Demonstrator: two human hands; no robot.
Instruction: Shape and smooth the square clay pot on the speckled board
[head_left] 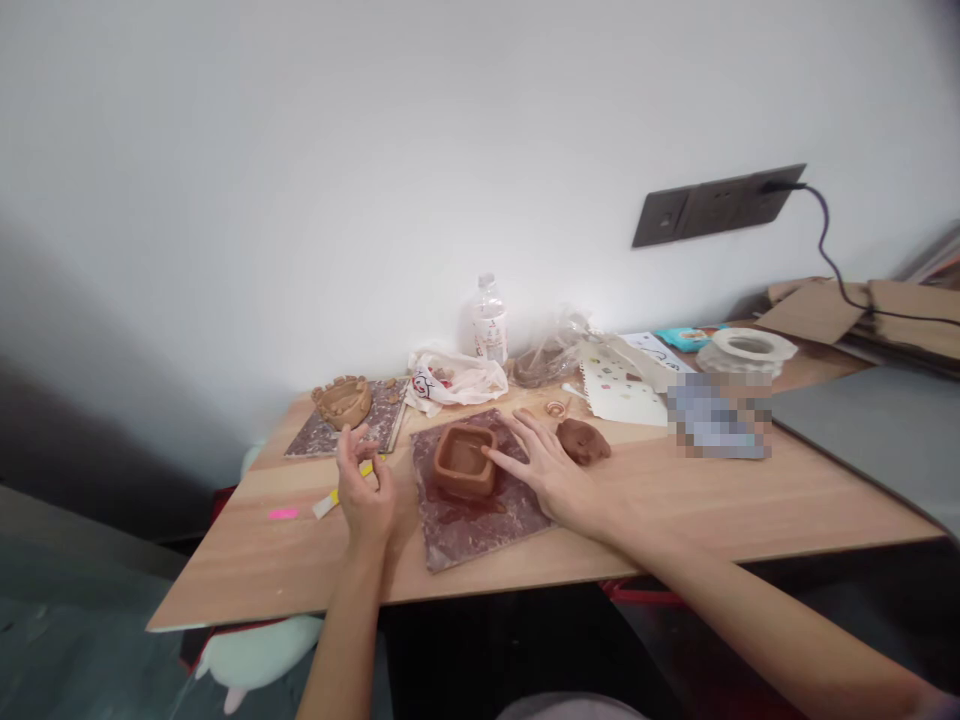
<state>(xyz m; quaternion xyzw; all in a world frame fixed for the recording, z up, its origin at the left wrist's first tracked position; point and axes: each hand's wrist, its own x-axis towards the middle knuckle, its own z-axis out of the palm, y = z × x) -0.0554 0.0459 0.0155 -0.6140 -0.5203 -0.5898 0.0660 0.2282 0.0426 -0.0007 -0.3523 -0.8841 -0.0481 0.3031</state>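
Observation:
A square brown clay bowl (452,485) with thick walls sits on a dark marbled tile (465,545), with a wet patch on the tile in front of it. My right hand (551,470) is spread at the bowl's right side, its thumb at the rim and the other fingers over the tile. My left hand (365,485) hovers left of the tile, fingers loosely curled and apart, holding nothing I can see. Below it lies a yellow-handled brush (326,503). A lump of brown clay (583,442) rests right of my right hand.
At the back left, a round clay pot (343,403) stands on another tile (386,425). Along the wall are a plastic bag (465,380), a clear bottle (489,322) and a sheet of paper (611,385). A white roll (746,352) and a grey board (877,430) lie right; a pink strip (283,514) lies left.

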